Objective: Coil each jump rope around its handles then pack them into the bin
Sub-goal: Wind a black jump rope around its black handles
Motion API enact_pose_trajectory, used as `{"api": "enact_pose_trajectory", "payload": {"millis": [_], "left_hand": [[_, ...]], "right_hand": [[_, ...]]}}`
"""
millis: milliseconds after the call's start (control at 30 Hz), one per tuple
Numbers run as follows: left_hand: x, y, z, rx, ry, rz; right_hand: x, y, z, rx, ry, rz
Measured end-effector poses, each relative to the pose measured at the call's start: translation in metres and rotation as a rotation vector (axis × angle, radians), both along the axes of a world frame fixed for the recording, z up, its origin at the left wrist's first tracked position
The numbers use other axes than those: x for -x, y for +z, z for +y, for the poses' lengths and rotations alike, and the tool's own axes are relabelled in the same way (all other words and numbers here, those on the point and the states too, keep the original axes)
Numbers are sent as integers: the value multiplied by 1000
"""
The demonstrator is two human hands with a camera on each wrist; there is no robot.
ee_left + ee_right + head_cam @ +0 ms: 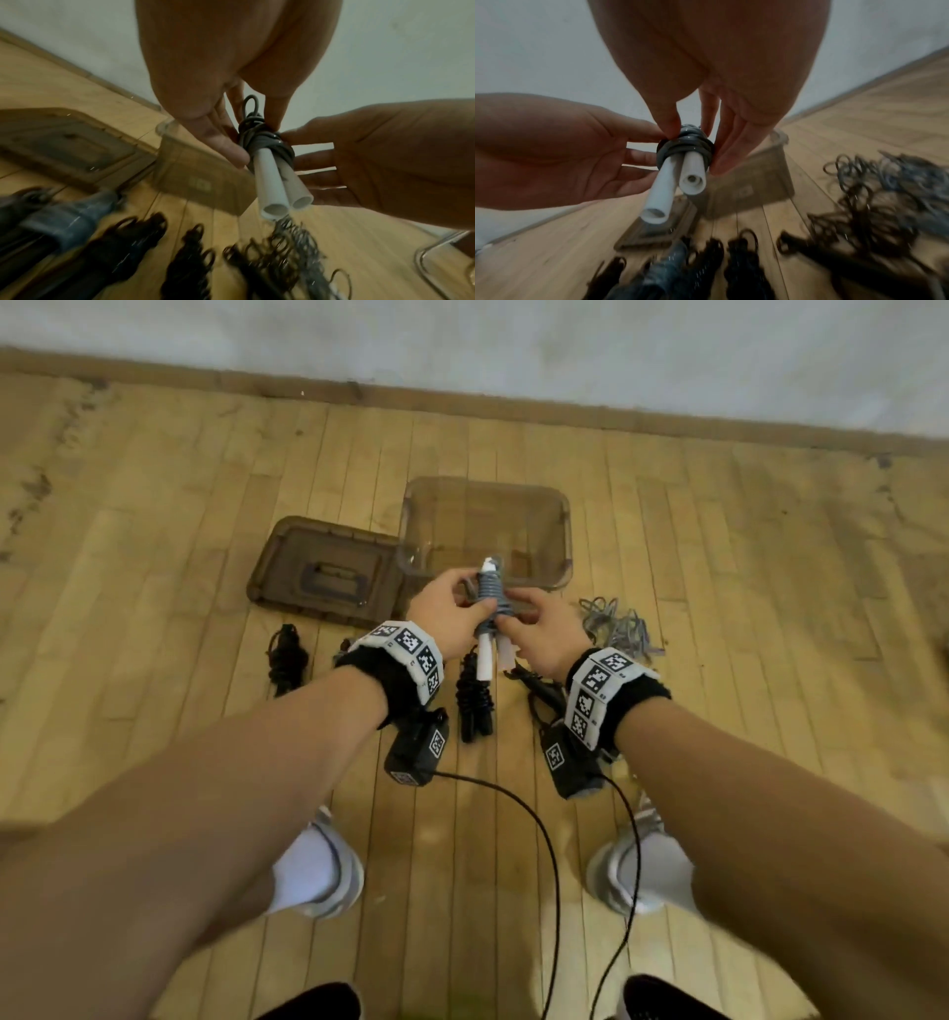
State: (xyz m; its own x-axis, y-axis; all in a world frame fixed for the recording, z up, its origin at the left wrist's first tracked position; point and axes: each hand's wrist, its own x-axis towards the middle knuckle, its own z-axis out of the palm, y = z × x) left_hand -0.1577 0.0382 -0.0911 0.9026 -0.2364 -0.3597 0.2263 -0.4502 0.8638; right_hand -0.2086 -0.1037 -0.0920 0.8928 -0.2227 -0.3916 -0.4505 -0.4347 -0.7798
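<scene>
Both hands are up in front of the person, working one rope: the left hand [452, 608] and the right hand [539, 629] each pinch the grey rope [491, 595], which is wound tightly around its two white handles [276, 188], held side by side above the floor. A small loop [251, 104] of cord sticks out at the far end, so I judge the tail is being tucked and this coil is nearly finished. The clear bin [565, 526] sits just beyond the hands and looks empty, with its brown lid [277, 567] lying off to its left. Three dark bundles [475, 693] lie on the wooden floor [154, 557] near the feet, seemingly coiled; a loose grey tangle [619, 629] to the right is not yet wound. So packing has not begun, I reckon. The bin mouth is open and close ahead, the wall [462, 341] stands behind it, and floor is free on either side
</scene>
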Motion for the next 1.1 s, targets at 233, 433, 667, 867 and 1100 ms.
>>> {"api": "enact_pose_trajectory", "payload": {"millis": [233,433,667,867,1100], "left_hand": [[22,-87,34,-314,-65,57],[34,-121,60,-541,-192,98],[46,-135,60,-684,-317,170],[37,-109,35,-820,-278,57],[26,-91,-21,-692,-303,-51]], "right_hand": [[17,-94,36,-37,66,277],[33,-116,58,108,219,324],[42,-128,58,176,425,364],[35,-111,33,134,313,294],[36,-98,-19,216,73,232]]}}
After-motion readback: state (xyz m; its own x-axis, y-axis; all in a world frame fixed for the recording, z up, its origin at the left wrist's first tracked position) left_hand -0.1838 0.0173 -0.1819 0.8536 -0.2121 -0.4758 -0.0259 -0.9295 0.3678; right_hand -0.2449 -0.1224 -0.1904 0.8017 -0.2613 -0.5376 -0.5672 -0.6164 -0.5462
